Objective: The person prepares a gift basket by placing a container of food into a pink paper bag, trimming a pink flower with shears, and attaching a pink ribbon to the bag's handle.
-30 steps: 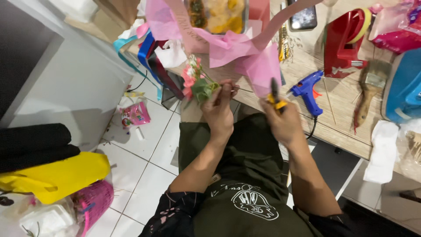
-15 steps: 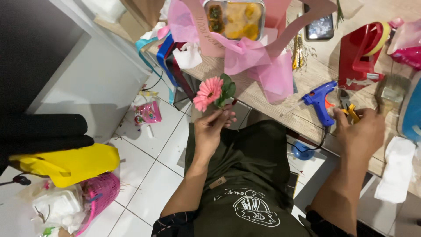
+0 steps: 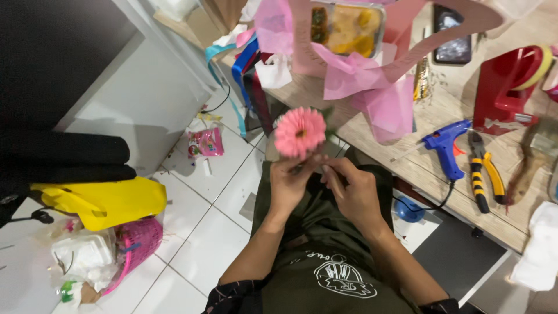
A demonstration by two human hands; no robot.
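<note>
Both hands on 1 pink flower, over the lap beside the worktop [image 3: 430,174].
Pink gift bag [image 3: 372,40] on worktop w/ 1 clear food box inside; 1 pink packet [image 3: 204,143] on floor tiles. Left hand [image 3: 290,183] fingers pinch pink flower [image 3: 300,132] just below the bloom; right hand [image 3: 351,189] fingers narrow, prob. on stem.

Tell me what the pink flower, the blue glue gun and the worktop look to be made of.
Pink flower: likely fabric or plastic; stiff, even, matte petals, though it may be real.
Blue glue gun: moulded plastic with a smooth, slightly glossy shell.
Worktop: pale wood or wood-look laminate, with visible grain lines.
</note>
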